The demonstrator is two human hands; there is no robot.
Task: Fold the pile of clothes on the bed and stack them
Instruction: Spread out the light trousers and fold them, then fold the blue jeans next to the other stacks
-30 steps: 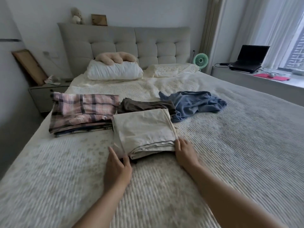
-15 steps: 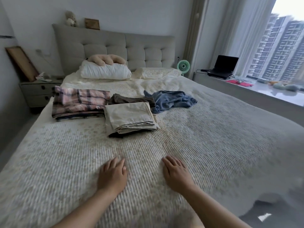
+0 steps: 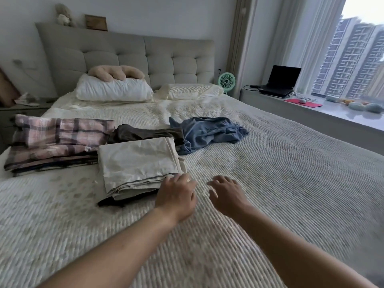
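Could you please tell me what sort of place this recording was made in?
It looks like a bedroom in a high-rise flat: a bed with a padded headboard and pillows, folded clothes laid on it, and tower blocks outside the window.

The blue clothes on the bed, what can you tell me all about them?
The blue garment is a soft, dusty-blue piece of cloth, crumpled and not yet folded. It lies loose on the ribbed cream bedspread, spread out in wrinkles toward the window side. Its near left edge lies against the dark brown garment, close behind the folded cream stack. Neither hand touches it. What kind of clothing it is cannot be told.
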